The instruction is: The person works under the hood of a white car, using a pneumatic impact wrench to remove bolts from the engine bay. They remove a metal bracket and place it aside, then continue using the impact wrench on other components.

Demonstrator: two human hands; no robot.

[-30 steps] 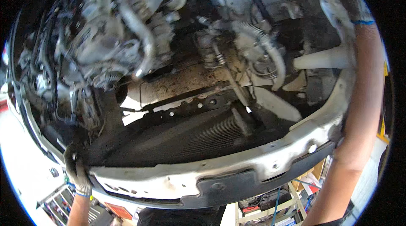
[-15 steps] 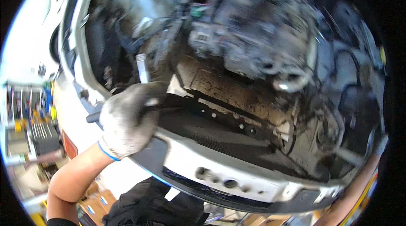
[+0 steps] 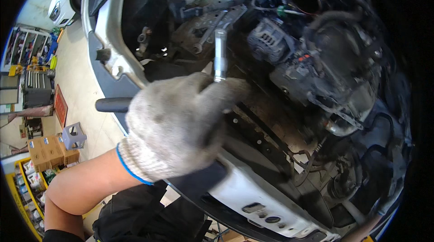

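Observation:
My left hand (image 3: 176,126), in a soiled white knit glove with a blue cuff edge, is closed around a ratchet wrench. Its dark handle (image 3: 112,105) sticks out on the left of the fist. A long shiny socket (image 3: 220,54) points up past the thumb and fingers; the ratchet's head is hidden in the glove. The fist is above the front crossmember (image 3: 253,196) of a car with its engine bay exposed. At the lower right only my right forearm (image 3: 364,229) shows clearly; the fingers there cannot be made out at the dark rim.
The engine (image 3: 325,61) fills the upper right, with an alternator (image 3: 270,38) on its near side. What looks like a spanner (image 3: 208,34) lies on a metal bracket beyond my fist. To the left are a white car (image 3: 68,2), a plastic stool (image 3: 73,136) and cardboard boxes (image 3: 47,151).
The view has swung, so the engine bay sits tilted and further right. My left hand, still holding the ratchet wrench, appears larger and further right, with the socket standing out clearly.

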